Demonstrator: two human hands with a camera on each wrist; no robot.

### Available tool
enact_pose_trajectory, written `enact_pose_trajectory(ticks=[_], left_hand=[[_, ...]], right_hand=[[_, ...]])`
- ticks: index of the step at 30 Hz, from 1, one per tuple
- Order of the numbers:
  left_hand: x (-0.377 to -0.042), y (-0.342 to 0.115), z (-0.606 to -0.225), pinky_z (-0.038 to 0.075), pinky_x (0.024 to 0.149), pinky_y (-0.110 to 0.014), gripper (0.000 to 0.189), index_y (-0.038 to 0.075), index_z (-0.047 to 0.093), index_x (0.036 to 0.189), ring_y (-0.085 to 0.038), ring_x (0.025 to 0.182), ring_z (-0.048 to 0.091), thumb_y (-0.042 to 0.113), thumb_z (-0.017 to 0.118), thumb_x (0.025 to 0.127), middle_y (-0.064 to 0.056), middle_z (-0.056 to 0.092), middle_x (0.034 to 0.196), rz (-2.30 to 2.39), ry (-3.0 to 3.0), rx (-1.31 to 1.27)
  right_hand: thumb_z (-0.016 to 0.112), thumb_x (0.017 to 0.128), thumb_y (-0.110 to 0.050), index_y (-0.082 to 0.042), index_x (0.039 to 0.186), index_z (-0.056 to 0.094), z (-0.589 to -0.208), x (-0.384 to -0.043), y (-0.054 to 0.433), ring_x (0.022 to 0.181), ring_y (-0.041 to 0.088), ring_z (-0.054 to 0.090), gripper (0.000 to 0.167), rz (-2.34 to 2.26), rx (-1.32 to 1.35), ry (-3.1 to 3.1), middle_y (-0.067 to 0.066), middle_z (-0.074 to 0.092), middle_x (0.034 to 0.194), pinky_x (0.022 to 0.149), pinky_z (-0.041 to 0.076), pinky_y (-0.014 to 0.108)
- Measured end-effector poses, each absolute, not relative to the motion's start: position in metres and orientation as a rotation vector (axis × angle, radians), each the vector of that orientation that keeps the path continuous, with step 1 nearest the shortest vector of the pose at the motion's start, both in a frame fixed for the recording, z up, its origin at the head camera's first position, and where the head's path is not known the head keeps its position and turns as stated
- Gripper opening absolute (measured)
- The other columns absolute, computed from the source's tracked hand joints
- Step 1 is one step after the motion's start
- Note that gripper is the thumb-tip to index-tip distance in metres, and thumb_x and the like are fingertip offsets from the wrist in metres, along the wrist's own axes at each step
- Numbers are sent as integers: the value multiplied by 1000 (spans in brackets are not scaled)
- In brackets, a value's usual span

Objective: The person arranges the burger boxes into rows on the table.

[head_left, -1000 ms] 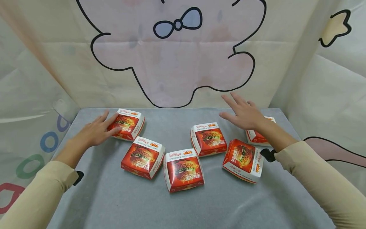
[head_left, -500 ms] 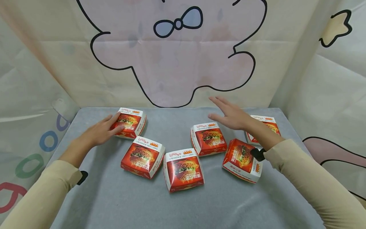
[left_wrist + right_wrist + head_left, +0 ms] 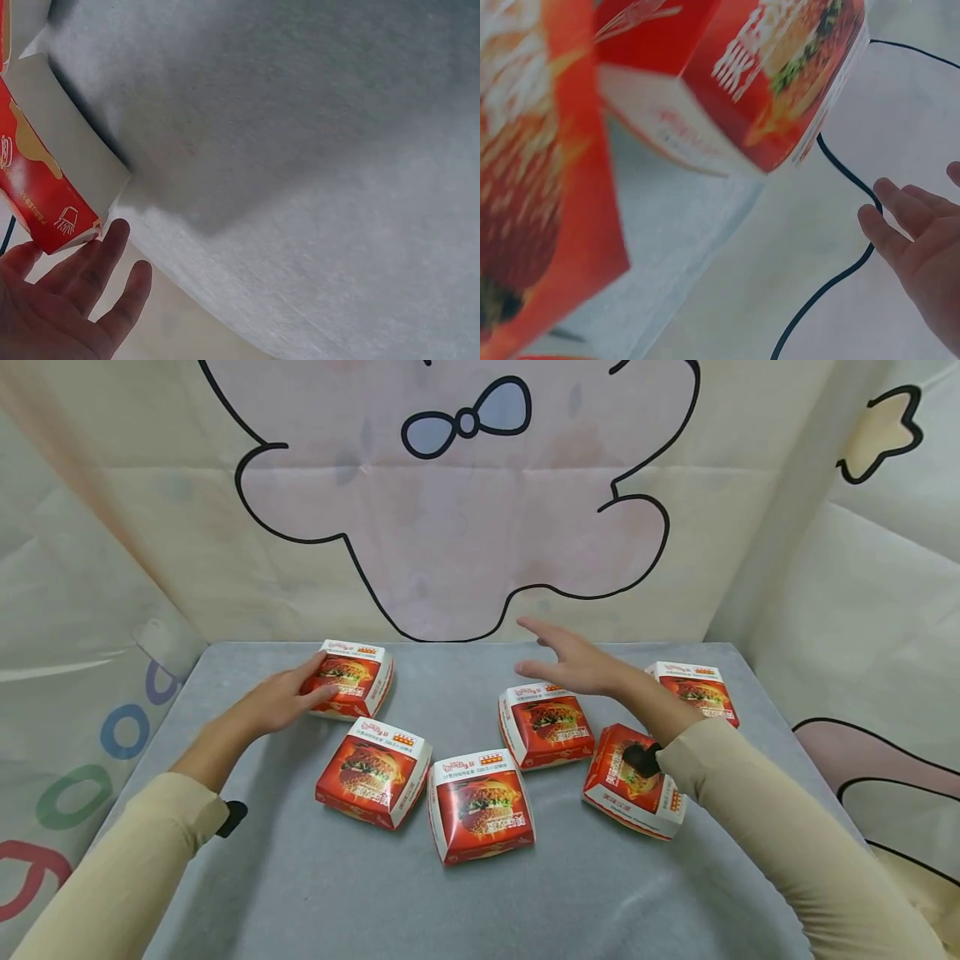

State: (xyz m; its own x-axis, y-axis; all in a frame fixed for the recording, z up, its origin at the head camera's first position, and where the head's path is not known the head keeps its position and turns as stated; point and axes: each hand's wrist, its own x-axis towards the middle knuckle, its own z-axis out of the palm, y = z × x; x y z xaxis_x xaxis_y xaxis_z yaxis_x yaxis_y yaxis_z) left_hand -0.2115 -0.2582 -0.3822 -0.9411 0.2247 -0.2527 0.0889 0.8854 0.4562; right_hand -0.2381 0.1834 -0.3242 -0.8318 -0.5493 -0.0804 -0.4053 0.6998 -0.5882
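Observation:
A red and white burger box [image 3: 348, 677] lies at the back left. My left hand [image 3: 273, 700] is against its left side, thumb and fingers fairly straight. In the left wrist view, that hand [image 3: 67, 300] touches a corner of the box [image 3: 45, 180] with its fingertips. My right hand [image 3: 573, 662] is in the air over the back of the table, fingers extended and holding nothing. Just below it in the head view is another burger box [image 3: 551, 727]. In the right wrist view, the hand [image 3: 922, 240] is apart from a burger box [image 3: 757, 82].
More burger boxes lie on the grey-covered table [image 3: 360, 893]: one front left [image 3: 375, 772], one front middle [image 3: 483, 806], one tilted under the right forearm [image 3: 630, 785], and one back right [image 3: 697, 693]. A printed cloth wall [image 3: 450, 552] closes the back edge.
The back-left box has slid slightly right along with my left hand. My right hand has moved left, away from the back-right box, which shows more now. Other boxes stay put.

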Motion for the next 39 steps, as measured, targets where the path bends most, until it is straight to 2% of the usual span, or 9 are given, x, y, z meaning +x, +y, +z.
enact_pose_trajectory(ticks=[8, 15, 22, 39], left_hand=[[-215, -247, -379, 37, 102, -67, 89, 6, 8, 160, -50, 133, 33, 57, 48, 99, -34, 23, 155, 716, 2725, 221], [-216, -237, -377, 38, 103, -65, 83, 6, 11, 159, -49, 133, 34, 49, 51, 101, -34, 26, 154, 736, 2712, 240], [-219, -229, -378, 36, 104, -66, 81, 7, 12, 160, -48, 134, 34, 48, 50, 102, -33, 27, 154, 732, 2698, 273], [-226, -216, -373, 37, 104, -65, 78, 9, 16, 159, -49, 137, 33, 45, 52, 101, -32, 29, 154, 684, 2702, 299]], right_hand=[[61, 99, -33, -13, 160, 20, -322, -240, 165, 140, 37, 40, 75, -940, -762, 2582, 11, 21, 164, 110, 35, 59], [61, 99, -32, -15, 160, 20, -325, -242, 148, 139, 36, 42, 76, -970, -771, 2550, 9, 19, 165, 108, 37, 58], [62, 99, -33, -16, 160, 22, -332, -243, 133, 136, 33, 46, 74, -962, -757, 2533, 6, 24, 163, 106, 42, 54], [62, 98, -34, -14, 159, 21, -340, -244, 108, 136, 33, 46, 76, -968, -767, 2480, 5, 22, 164, 106, 43, 49]])
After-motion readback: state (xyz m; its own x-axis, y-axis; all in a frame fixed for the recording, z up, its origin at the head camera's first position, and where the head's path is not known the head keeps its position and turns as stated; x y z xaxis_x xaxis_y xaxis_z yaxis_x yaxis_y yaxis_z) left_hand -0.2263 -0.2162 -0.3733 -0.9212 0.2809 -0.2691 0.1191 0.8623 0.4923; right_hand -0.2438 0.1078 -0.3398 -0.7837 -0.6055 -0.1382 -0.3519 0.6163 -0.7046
